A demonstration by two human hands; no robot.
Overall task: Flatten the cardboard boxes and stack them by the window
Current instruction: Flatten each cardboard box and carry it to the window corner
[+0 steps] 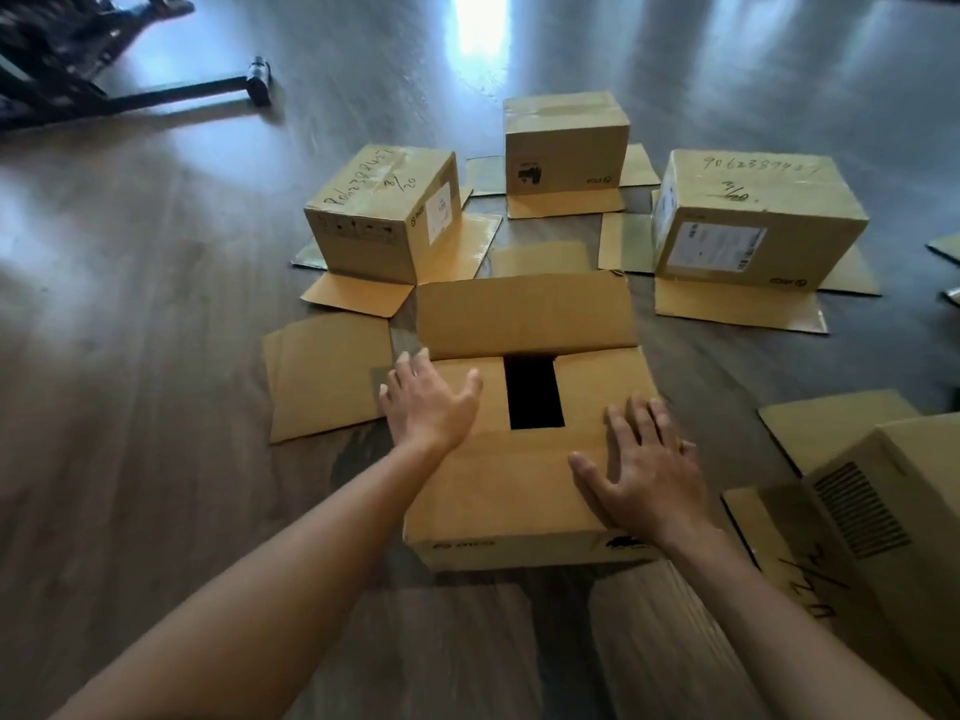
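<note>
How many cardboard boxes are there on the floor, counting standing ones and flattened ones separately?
Standing boxes: 5
Flattened boxes: 0
Total: 5
Both hands, left and right, lie on the nearest box.

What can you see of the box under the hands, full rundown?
The nearest box is plain brown corrugated cardboard, still upright and unflattened on the wood floor. Its far flap stands raised; the near and side flaps lie folded in, leaving a dark rectangular gap at the centre. Small black print marks its front face. The left hand rests flat on the left flap, the right hand flat on the near right corner.
</note>
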